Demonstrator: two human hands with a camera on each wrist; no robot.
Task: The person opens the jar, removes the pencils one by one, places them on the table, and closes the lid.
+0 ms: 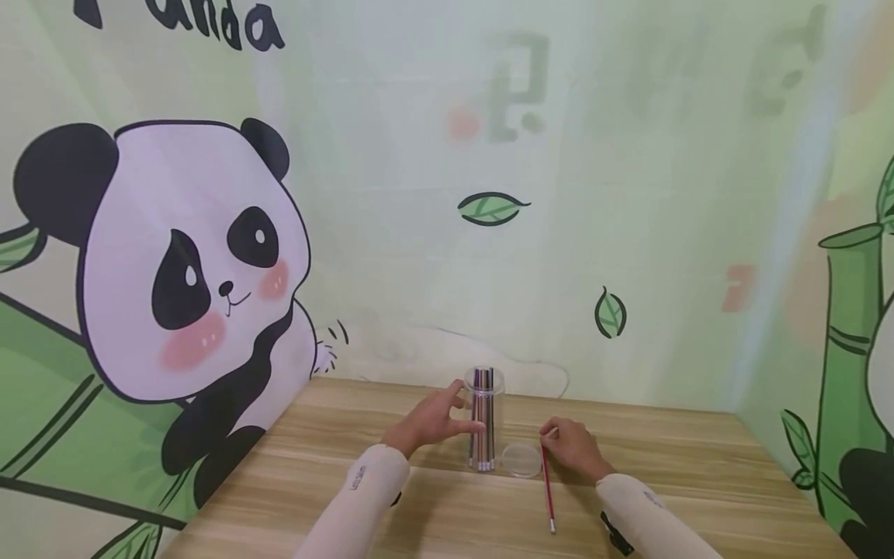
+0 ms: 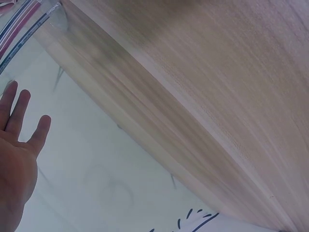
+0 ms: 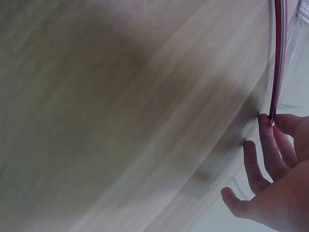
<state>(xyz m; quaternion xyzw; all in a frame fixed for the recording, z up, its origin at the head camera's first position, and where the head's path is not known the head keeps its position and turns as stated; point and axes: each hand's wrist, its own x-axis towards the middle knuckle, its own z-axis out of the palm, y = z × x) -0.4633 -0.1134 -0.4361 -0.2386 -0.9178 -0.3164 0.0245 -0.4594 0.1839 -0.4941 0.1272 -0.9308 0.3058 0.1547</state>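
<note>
A tall clear cylinder jar (image 1: 498, 423) stands upright on the table, packed with striped pencils (image 1: 482, 435). My left hand (image 1: 436, 415) is at its left side, thumb across the front and index fingertip up by the rim. In the left wrist view the visible fingers (image 2: 20, 108) are straight and spread, pointing at the jar. My right hand (image 1: 571, 446) pinches a red pencil (image 1: 548, 489) near one end between thumb and index finger. The pencil's white-tipped end points toward me. In the right wrist view the other fingers (image 3: 256, 166) fan out loosely.
A clear round lid (image 1: 521, 460) lies on the wooden table (image 1: 663, 442), between the jar and the red pencil. Behind the table hangs a pale green backdrop (image 1: 405, 272) with panda, leaf and bamboo drawings, reaching down to the back edge.
</note>
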